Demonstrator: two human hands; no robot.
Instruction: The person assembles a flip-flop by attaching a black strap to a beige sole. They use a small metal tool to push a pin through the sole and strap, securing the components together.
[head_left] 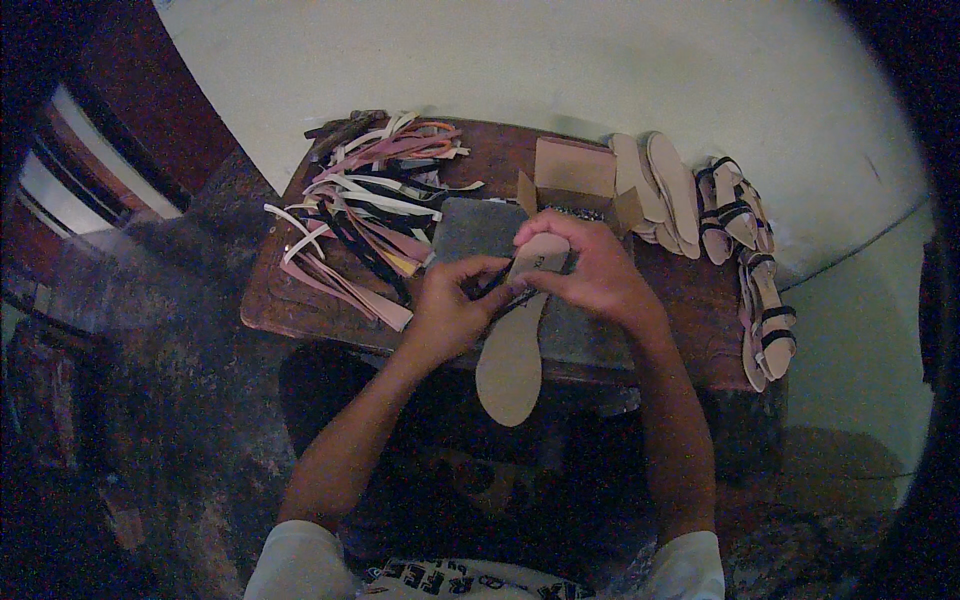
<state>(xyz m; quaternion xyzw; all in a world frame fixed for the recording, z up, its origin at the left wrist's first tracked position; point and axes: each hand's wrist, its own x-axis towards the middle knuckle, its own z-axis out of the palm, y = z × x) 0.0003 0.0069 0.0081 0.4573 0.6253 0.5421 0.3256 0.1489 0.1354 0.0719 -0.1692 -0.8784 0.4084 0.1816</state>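
Note:
A beige sandal sole (510,375) is held in the air over the near edge of the table, its wide end pointing down toward me. My right hand (605,275) grips the narrow end, with the fingers behind and the thumb across the front. On the sole's left edge, my left hand (442,305) is closed in a pinch. A thin black strap (515,292) shows between its fingertips and crosses the sole; the fingers hide part of it. Dark marks are printed near the narrow end.
Cut straps (370,200) in several colours are heaped on the wooden table (270,300) at left. Beyond my hands lie a dark grey slab (475,225) and an open cardboard box (575,165) of small dark pieces. Loose soles (672,185) and strapped sandals (775,330) line the right side.

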